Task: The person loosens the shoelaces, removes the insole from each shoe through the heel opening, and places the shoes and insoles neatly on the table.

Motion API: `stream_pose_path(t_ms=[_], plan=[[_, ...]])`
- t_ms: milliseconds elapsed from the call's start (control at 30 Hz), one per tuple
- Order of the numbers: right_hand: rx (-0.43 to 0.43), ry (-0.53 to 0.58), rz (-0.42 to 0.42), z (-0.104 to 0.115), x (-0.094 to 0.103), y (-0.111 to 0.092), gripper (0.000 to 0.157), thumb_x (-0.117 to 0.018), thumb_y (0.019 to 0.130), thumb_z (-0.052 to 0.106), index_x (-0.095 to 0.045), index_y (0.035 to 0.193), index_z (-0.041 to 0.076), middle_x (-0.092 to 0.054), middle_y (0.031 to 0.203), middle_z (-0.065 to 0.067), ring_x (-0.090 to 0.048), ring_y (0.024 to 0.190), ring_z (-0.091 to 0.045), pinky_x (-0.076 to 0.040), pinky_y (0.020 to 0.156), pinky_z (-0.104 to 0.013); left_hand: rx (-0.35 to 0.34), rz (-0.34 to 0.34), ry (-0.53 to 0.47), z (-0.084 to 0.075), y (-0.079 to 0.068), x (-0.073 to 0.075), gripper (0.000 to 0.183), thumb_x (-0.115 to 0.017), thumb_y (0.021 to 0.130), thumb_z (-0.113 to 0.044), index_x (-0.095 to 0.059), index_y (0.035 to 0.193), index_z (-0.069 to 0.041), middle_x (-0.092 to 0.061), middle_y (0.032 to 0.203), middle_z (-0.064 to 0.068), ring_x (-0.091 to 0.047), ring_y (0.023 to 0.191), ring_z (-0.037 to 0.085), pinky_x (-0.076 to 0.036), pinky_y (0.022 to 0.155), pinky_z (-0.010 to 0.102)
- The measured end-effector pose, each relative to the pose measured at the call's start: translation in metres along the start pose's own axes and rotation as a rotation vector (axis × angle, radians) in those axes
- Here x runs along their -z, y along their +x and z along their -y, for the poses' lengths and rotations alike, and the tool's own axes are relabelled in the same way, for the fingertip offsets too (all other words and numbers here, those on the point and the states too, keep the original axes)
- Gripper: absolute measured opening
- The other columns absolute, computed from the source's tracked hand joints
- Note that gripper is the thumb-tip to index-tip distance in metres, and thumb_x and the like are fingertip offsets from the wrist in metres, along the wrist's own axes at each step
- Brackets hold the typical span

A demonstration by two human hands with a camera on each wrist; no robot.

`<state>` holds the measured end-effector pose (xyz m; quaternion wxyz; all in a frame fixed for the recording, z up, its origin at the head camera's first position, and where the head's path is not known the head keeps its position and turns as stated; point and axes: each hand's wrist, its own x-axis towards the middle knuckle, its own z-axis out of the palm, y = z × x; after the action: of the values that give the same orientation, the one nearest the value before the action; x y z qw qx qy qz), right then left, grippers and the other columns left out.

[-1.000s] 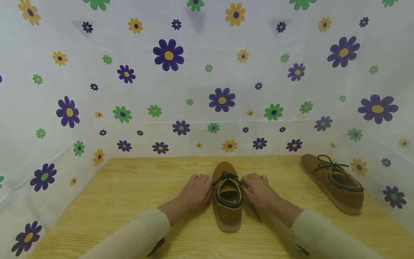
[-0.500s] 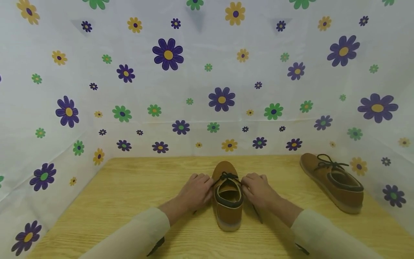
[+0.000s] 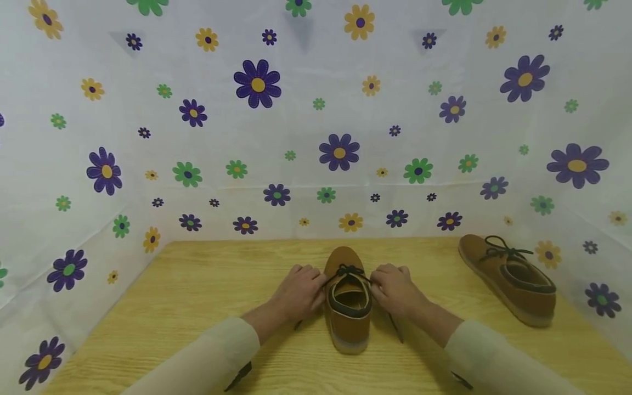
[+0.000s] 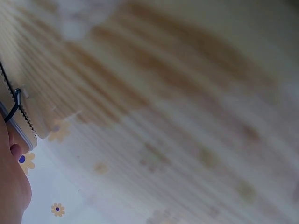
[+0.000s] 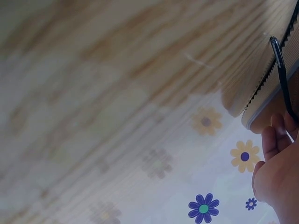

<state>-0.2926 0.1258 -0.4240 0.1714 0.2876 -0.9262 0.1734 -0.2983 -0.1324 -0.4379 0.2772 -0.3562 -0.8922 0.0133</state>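
Here, the left hand (image 3: pixel 298 292) grips one end of a thin dark lace (image 3: pixel 349 270) with curled fingers, and the right hand (image 3: pixel 395 292) grips the other, a loose tip hanging below each. Between them, the lace is knotted in a bow on a brown low-cut shoe (image 3: pixel 350 328) with a pale sole, standing upright, toe far, heel near. Farther right, a matching laced brown shoe (image 3: pixel 532 300) stands angled on the yellowish wood-grain table (image 3: pixel 207 296), before a white flower-printed cloth (image 3: pixel 296 123).

Free left side; shoe (image 3: pixel 508 291) far right
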Motion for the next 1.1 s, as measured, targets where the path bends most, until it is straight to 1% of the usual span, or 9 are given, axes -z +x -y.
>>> stream_pose_path(t_ms=[100, 400, 600, 800, 1000, 1100], plan=[[-0.003, -0.006, 0.004, -0.0004, 0.0001, 0.0002, 0.014, -0.051, 0.086, 0.013, -0.059, 0.075, 0.018, -0.057, 0.083, 0.007, -0.051, 0.084, -0.014, -0.031, 0.078, -0.041, 0.000, 0.007, 0.006, 0.0002, 0.0002, 0.0000, 0.016, -0.053, 0.084, -0.023, -0.061, 0.096, -0.017, -0.059, 0.084, -0.004, -0.053, 0.079, 0.015, -0.039, 0.074, 0.033], [-0.001, -0.012, -0.001, 0.0003, 0.0017, 0.0009, 0.016, -0.052, 0.085, 0.015, -0.056, 0.070, 0.019, -0.054, 0.079, 0.009, -0.049, 0.079, -0.012, -0.031, 0.077, -0.041, -0.008, -0.020, 0.017, 0.0014, 0.0009, -0.0001, 0.018, -0.054, 0.080, -0.024, -0.062, 0.095, -0.017, -0.058, 0.081, -0.004, -0.052, 0.076, 0.015, -0.039, 0.072, 0.032], [-0.007, -0.015, 0.006, 0.0003, 0.0029, 0.0013, 0.023, -0.053, 0.084, 0.014, -0.048, 0.063, 0.021, -0.050, 0.075, 0.010, -0.047, 0.076, -0.011, -0.030, 0.077, -0.039, -0.003, -0.017, 0.011, 0.0014, 0.0008, -0.0004, 0.016, -0.053, 0.080, -0.022, -0.062, 0.093, -0.017, -0.056, 0.079, -0.004, -0.051, 0.074, 0.015, -0.039, 0.072, 0.033], [-0.018, -0.016, 0.014, -0.0001, 0.0030, 0.0013, 0.022, -0.053, 0.084, 0.015, -0.050, 0.063, 0.020, -0.054, 0.078, 0.008, -0.049, 0.079, -0.012, -0.031, 0.078, -0.041, -0.017, -0.056, 0.014, 0.0011, 0.0005, 0.0012, 0.014, -0.054, 0.079, -0.022, -0.062, 0.091, -0.018, -0.055, 0.076, -0.005, -0.050, 0.071, 0.014, -0.038, 0.069, 0.032], [-0.019, -0.013, 0.019, -0.0004, 0.0022, 0.0015, 0.023, -0.053, 0.084, 0.016, -0.048, 0.062, 0.020, -0.052, 0.076, 0.010, -0.048, 0.077, -0.011, -0.030, 0.077, -0.040, -0.012, -0.055, 0.012, 0.0018, -0.0010, -0.0004, 0.014, -0.053, 0.080, -0.021, -0.062, 0.089, -0.017, -0.054, 0.073, -0.005, -0.048, 0.069, 0.014, -0.037, 0.068, 0.032], [-0.024, -0.015, 0.014, -0.0002, 0.0024, 0.0013, 0.024, -0.054, 0.084, 0.016, -0.048, 0.061, 0.020, -0.052, 0.075, 0.010, -0.048, 0.077, -0.011, -0.031, 0.077, -0.041, -0.018, -0.066, 0.010, 0.0017, -0.0009, -0.0005, 0.013, -0.053, 0.079, -0.021, -0.062, 0.087, -0.017, -0.053, 0.072, -0.004, -0.047, 0.068, 0.015, -0.037, 0.067, 0.032]])
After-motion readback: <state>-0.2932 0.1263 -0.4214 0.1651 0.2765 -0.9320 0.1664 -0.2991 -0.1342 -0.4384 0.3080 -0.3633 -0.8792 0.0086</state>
